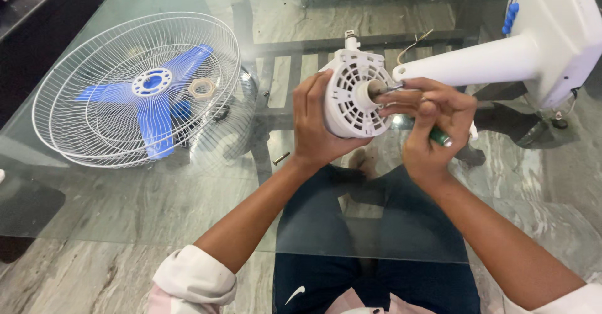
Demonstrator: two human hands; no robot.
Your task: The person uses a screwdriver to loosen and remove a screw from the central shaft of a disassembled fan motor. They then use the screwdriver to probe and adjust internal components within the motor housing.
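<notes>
Near the frame's centre, the left hand (313, 122) grips the white fan motor housing (354, 97) steady while the right hand's (433, 126) fingers (411, 101) pinch a green-handled screwdriver (439, 136) against its hub.

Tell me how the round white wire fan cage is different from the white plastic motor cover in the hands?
The round white wire fan cage lies flat on the glass table; the white plastic motor cover is held up by the left hand. The cage is wider, made of thin wires; the cover is smaller, solid plastic with slots. Blue blades show through the cage. Both are white and round.
</notes>
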